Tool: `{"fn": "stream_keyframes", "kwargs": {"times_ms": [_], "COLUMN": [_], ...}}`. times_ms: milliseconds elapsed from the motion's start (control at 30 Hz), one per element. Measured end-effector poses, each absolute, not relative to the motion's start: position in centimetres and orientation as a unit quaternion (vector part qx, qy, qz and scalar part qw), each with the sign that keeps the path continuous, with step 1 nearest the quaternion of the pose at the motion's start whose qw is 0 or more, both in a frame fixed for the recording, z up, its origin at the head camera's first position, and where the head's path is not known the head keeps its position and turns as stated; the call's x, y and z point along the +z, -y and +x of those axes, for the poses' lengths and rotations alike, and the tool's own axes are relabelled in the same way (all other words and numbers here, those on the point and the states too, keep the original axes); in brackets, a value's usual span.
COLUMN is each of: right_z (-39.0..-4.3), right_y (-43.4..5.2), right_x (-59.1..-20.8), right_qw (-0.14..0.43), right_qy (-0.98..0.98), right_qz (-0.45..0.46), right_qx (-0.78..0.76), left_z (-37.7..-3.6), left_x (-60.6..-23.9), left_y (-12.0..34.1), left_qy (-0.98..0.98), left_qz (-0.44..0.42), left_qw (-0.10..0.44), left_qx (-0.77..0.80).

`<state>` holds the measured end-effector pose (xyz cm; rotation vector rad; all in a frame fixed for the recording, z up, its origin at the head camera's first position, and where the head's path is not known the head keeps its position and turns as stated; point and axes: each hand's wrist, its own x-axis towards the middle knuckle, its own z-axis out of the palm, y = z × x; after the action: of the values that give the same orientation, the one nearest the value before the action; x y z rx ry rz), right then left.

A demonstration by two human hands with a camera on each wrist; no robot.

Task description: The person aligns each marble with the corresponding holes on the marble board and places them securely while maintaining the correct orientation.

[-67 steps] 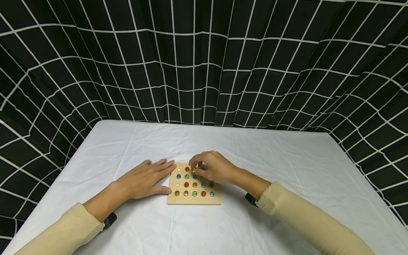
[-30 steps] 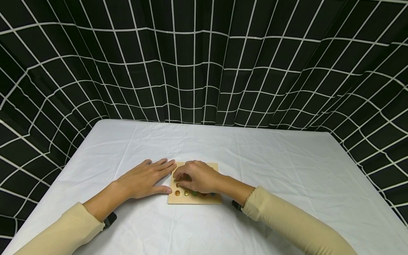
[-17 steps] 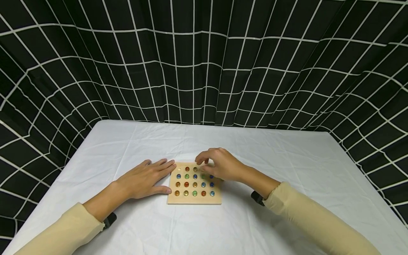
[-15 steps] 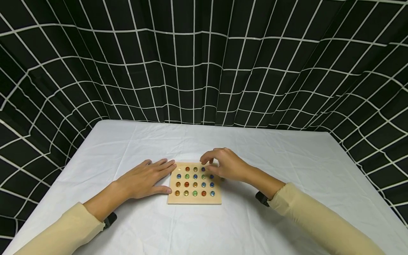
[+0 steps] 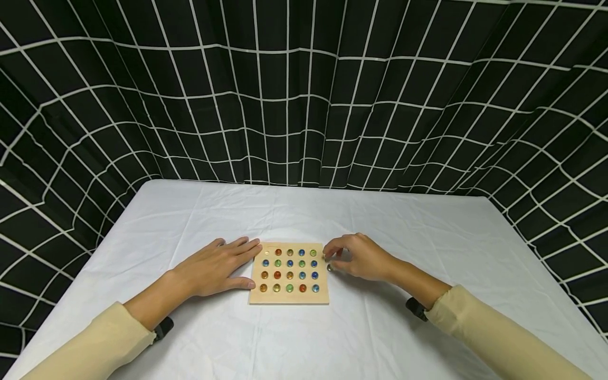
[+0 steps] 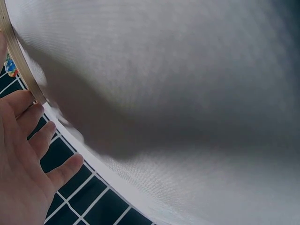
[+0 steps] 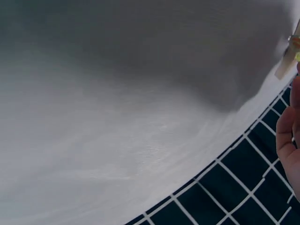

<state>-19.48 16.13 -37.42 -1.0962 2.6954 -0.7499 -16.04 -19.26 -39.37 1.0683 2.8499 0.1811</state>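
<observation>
A square wooden board lies on the white cloth, with rows of coloured glass marbles set in its hollows. The top-left hollow holds no marble. My left hand lies flat with spread fingers, its fingertips and thumb on the board's left edge. My right hand is just off the board's right edge, fingers bent and thumb apart from the forefinger. A loose clear marble sits by the thumb tip, beside the board. In the right wrist view a yellow-green marble shows near the fingertips.
The white cloth covers the table all round the board. A black curtain with white grid lines hangs behind the table and along both sides. Each wrist carries a small black device below the beige sleeve.
A yellow marble went from my right hand into the third row's left hollow. The right hand then moved right, off the board, uncovering the upper-right marbles. The left hand stayed put.
</observation>
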Motion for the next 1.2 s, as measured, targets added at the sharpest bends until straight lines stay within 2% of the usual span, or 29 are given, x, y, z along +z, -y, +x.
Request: {"fn": "stream_keyframes", "kwargs": {"times_ms": [1200], "right_z": [-19.5], "right_y": [-16.3], "right_x": [-39.0], "right_qw": [0.074], "right_qy": [-0.893], "right_qz": [-0.366], "right_qx": [-0.252], "left_z": [-16.0], "left_x": [-39.5], "left_y": [19.2], "left_qy": [-0.935], "left_qz": [0.346], "left_qw": [0.047], "left_qx": [0.057]}}
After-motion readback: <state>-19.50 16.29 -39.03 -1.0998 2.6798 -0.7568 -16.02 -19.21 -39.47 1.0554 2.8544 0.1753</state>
